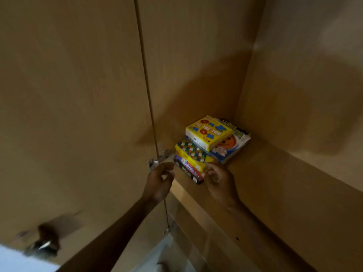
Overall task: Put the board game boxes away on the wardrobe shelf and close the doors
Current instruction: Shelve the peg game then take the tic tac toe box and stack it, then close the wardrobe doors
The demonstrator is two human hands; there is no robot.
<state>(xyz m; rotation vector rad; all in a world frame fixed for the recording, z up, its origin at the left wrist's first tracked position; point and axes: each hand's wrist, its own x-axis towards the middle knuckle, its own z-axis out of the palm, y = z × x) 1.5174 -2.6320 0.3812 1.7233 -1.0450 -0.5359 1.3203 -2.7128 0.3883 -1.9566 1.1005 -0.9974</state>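
Observation:
Several board game boxes sit on the wardrobe shelf [261, 169] in its back left corner. A yellow Tic Tac Toe box [209, 132] tops a pile on a flat blue box [233, 148]. In front lies a yellow box with a chequered lid [191, 152] over a dark box [189, 171]. My left hand [159, 179] hovers at the dark box's left end, fingers curled, beside a metal hinge [157, 160]. My right hand [218, 179] touches the front right corner of the yellow and dark boxes, fingers loosely bent.
The open left door [68, 114] fills the left side, with a round metal knob [44, 245] low on it. The wardrobe's right wall [304, 85] closes the space. A lower shelf edge [196, 216] runs beneath.

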